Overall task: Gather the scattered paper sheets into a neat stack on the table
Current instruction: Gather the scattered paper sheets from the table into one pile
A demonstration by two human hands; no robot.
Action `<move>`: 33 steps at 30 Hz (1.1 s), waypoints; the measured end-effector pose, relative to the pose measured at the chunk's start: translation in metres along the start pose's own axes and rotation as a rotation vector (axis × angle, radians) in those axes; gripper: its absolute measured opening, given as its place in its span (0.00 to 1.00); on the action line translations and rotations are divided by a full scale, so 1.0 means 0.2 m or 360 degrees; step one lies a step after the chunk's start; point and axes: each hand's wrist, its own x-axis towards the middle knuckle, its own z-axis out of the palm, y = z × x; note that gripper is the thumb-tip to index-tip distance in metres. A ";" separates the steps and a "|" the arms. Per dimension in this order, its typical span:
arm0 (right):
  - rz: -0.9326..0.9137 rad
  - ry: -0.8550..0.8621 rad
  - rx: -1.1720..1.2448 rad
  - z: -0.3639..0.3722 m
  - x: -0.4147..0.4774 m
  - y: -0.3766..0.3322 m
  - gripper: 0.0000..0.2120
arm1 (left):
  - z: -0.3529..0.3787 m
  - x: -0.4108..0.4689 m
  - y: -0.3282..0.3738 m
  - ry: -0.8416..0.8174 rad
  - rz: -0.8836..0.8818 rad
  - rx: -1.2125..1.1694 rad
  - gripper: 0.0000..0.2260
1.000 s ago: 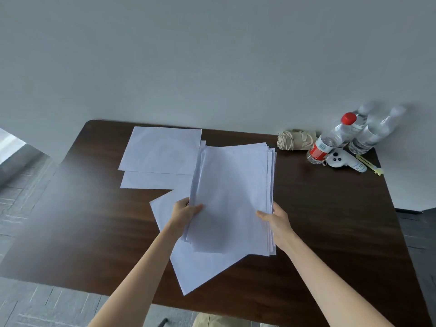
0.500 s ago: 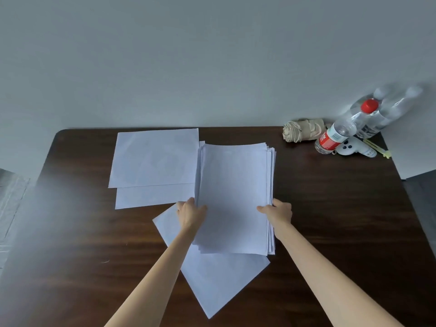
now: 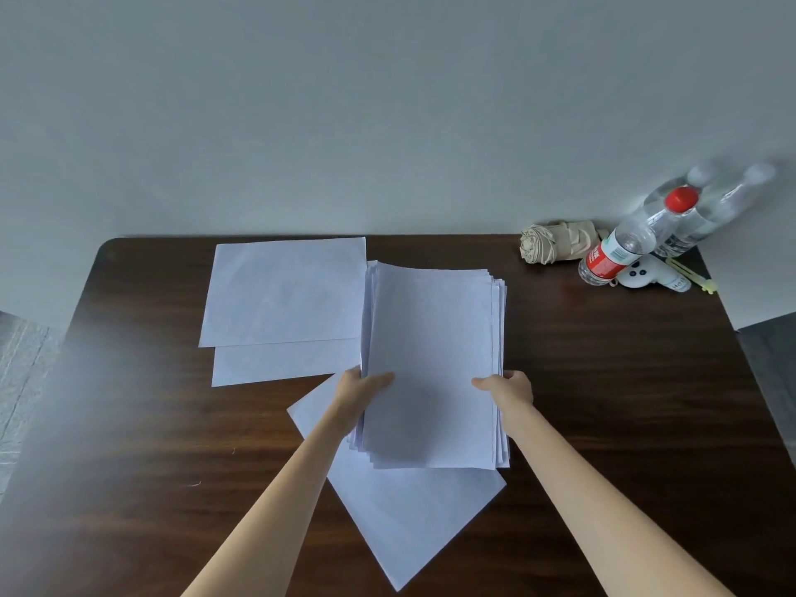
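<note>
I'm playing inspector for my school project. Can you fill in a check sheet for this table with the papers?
Surface: dark wooden table, glossy.
Job's things: paper stack, edges uneven; two loose sheets overlapping, back left; tilted sheet partly under the stack.
Clutter: red-capped bottle, clear bottles, rolled cloth, white controller, yellow strip, back right corner.
Hands: left hand and right hand grip the stack's sides, thumbs on top.
Cables: nothing seen.
Surroundings: plain wall; grey floor beside the table.
</note>
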 end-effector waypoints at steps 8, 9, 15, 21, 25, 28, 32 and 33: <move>-0.0068 -0.0210 -0.0032 -0.05 0.01 0.03 0.19 | -0.01 -0.10 -0.06 -0.0283 0.0256 -0.0086 0.21; -0.0078 -0.0248 -0.0006 -0.07 0.00 0.03 0.17 | -0.01 -0.11 -0.06 -0.0270 0.0277 -0.0107 0.20; -0.0175 -0.0469 0.0094 -0.12 -0.06 0.06 0.12 | -0.06 -0.22 -0.12 -0.0177 0.0320 -0.0274 0.18; -0.0359 -0.0475 -0.0186 -0.09 -0.08 0.12 0.09 | -0.24 -0.35 -0.25 -0.0031 0.0344 -0.0416 0.19; -0.0687 -0.0349 -0.0829 -0.06 -0.11 0.24 0.05 | -0.35 -0.47 -0.33 0.0117 0.0414 -0.0486 0.19; -0.0892 -0.0121 -0.1387 -0.02 -0.17 0.33 0.14 | -0.44 -0.54 -0.41 0.0214 0.0414 -0.0540 0.20; -0.1081 0.0107 -0.1759 0.05 -0.23 0.43 0.27 | -0.53 -0.61 -0.50 0.0345 0.0400 -0.0582 0.18; -0.1100 0.0155 -0.1802 0.07 -0.24 0.45 0.27 | -0.54 -0.62 -0.52 0.0371 0.0393 -0.0594 0.18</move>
